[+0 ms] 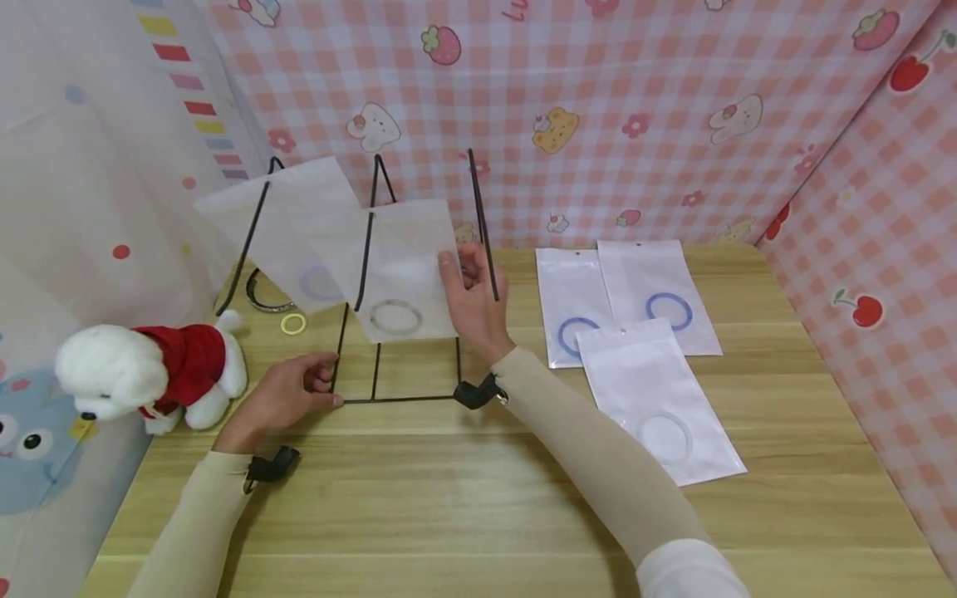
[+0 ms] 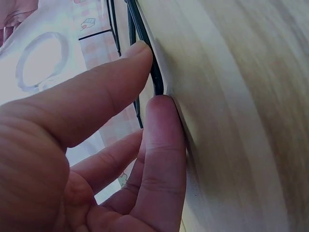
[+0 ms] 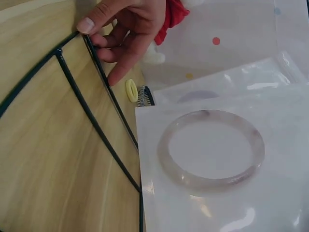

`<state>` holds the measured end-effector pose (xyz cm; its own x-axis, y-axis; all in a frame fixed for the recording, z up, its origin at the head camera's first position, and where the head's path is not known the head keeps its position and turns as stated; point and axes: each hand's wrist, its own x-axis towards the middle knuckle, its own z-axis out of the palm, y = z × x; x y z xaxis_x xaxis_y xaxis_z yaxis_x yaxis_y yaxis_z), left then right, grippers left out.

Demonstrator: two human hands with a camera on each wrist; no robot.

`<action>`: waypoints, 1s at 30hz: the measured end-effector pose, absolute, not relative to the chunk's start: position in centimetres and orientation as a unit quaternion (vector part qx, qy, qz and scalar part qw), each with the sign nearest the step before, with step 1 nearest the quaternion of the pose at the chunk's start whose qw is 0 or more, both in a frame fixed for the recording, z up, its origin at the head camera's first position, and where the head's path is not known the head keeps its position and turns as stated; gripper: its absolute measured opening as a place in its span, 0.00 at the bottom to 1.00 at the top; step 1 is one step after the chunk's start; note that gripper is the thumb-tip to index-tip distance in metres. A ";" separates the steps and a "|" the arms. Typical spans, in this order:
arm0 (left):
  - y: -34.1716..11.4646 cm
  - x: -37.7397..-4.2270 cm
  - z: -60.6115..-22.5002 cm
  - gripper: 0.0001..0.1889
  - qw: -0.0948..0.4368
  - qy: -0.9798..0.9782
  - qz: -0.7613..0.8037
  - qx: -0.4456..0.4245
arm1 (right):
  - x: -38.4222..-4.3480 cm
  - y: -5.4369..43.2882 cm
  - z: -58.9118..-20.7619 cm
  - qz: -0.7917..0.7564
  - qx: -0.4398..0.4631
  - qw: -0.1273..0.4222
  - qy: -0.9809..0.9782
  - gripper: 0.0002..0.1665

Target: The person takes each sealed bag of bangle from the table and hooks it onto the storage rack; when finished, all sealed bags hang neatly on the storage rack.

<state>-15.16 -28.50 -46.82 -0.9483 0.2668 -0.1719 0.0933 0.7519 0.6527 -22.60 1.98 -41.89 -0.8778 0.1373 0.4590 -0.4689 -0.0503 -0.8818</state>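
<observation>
A black wire display rack [image 1: 419,399] with three upright prongs stands on the table. My left hand [image 1: 287,394] pinches the front left corner of its base between thumb and fingertip. On the middle prong hangs a white zip bag [image 1: 407,257] with a pale, brown-tinged bangle [image 3: 212,183] inside. My right hand [image 1: 482,307] holds the right edge of this bag, thumb in front and fingers partly hidden behind. Another white bag [image 1: 299,224], with a pale lilac bangle [image 1: 320,283], hangs tilted on the left prong. Nothing hangs on the right prong [image 1: 482,224].
Three white bags with bangles lie at the right: two blue ones at the back, a white one [image 1: 665,438] in front. A white toy dog [image 1: 164,374] in red sits left. Behind the rack are a yellow ring [image 1: 294,324] and a dark, beaded-looking hoop [image 1: 263,303].
</observation>
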 end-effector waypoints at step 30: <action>-28.6 -15.3 -47.1 0.37 0.135 0.929 0.331 0.092 | -20.5 9.3 -43.2 0.617 0.135 0.113 -0.767 0.15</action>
